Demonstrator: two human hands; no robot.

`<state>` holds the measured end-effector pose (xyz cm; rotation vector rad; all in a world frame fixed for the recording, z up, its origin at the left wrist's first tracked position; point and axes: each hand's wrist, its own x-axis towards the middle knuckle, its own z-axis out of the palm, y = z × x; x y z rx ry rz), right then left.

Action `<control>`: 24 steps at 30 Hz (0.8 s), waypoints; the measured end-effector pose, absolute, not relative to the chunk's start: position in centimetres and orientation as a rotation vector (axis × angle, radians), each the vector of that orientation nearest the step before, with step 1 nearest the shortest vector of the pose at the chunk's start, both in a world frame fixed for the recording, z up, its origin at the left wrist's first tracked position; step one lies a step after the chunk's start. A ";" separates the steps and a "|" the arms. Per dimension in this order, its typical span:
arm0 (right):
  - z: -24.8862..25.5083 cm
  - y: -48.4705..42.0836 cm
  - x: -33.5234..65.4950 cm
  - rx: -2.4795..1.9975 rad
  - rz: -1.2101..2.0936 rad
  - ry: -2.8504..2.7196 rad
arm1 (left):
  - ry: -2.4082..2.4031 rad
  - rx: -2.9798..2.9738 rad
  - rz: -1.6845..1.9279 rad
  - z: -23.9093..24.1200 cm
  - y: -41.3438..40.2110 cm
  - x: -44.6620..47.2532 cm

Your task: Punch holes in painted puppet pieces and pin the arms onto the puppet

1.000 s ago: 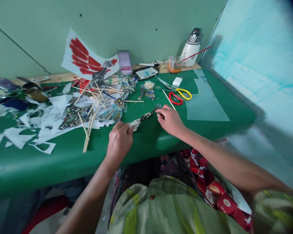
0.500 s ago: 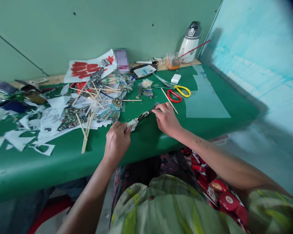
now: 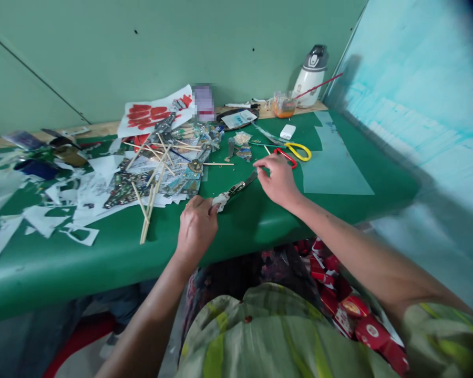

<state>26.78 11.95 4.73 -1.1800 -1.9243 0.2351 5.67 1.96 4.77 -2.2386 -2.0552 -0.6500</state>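
A narrow patterned paper cut-out (image 3: 233,190) lies slanted on the green table (image 3: 102,257) near its front edge. My left hand (image 3: 197,226) is closed, pinching the cut-out's pale near end. My right hand (image 3: 278,178) is closed in a pinch at the cut-out's far tip, beside a thin wooden stick. What its fingertips hold is too small to make out. Red scissors (image 3: 287,156) and yellow scissors (image 3: 299,151) lie just behind my right hand.
A heap of printed paper pieces (image 3: 157,173), white scraps (image 3: 43,218) and bamboo sticks (image 3: 150,202) covers the table's left half. At the back stand a white jug (image 3: 310,76), a cup of orange liquid (image 3: 283,105) and a red-printed sheet (image 3: 153,113). A pale wall closes the right side.
My right hand has slid a little further up and away along the cut-out toward the red scissors. The left hand keeps its pinch. The red-printed sheet at the back has dropped lower.
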 end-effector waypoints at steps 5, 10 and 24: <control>9.6 14.4 23.2 -1.096 0.159 -2.025 | -2.063 -2.203 -0.639 4.6 1.6 6.0; 10.9 13.8 17.5 -1.157 0.105 -2.255 | -2.063 -2.188 -0.622 4.3 1.6 6.4; 8.1 13.8 14.5 -1.263 0.064 -2.420 | -2.020 -2.195 -0.736 3.6 2.0 6.7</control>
